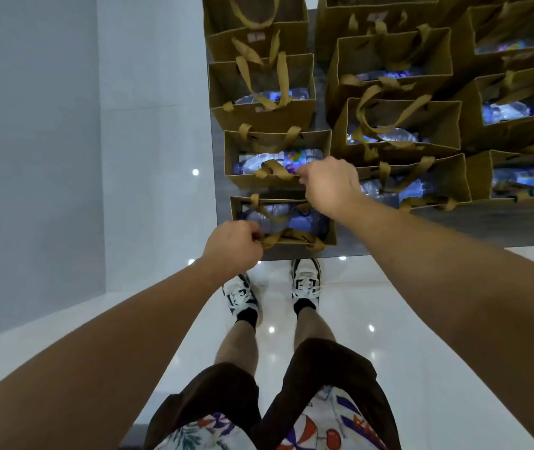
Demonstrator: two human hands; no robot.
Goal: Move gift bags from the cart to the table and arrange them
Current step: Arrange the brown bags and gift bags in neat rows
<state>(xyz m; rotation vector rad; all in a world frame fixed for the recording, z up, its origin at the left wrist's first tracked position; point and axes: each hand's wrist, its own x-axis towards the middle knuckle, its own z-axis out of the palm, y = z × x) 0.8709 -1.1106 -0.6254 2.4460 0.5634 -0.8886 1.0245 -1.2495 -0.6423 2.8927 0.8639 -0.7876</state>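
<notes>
Nearest to us: our own legs in dark shorts, white sneakers [304,282] on a glossy white floor [421,319], toes at the edge of a dark grey table [454,222].

Left hand [231,243]: grip closed in a pinch on the near ribbon handle [270,240] of the nearest bag [330,237], which stands at the table's front left corner. A clear water bottle [275,219] lies inside it.

Right hand [329,186]: reaches over that bag; fingers curled tight on the near ribbon handle [275,170] of the second bag [259,181], directly behind the first and nearly touching it. Another bottle [278,159] with a coloured label lies inside.

Behind: the left column carries on with three more brown paper bags [259,118], packed one against the next. To the right, further bags [399,147] stand in rows, most with bottles showing through their open tops. We cannot tell how many in all; the top edge cuts them off. No cart in view.
</notes>
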